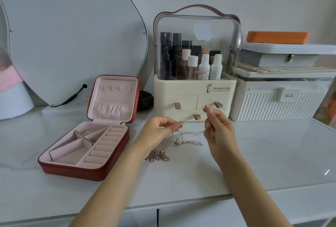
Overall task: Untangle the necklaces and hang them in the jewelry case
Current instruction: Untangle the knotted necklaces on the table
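Head view: two bare hands work above a white table (254,154), in front of a cream organiser (195,97). The left hand (160,130) pinches a thin silver chain (192,117) at one end; the right hand (217,128) pinches it higher up, near a small gold bead (206,106). The stretch between them runs taut, rising from left to right. More chain (187,142) hangs below in a tangle onto the table. A second cluster (157,156) lies near the left wrist. The open red case (85,169) sits well to the left, hooks in its upright lid bare. This looks like the untangling step; next likely calls for easing loops apart gently.
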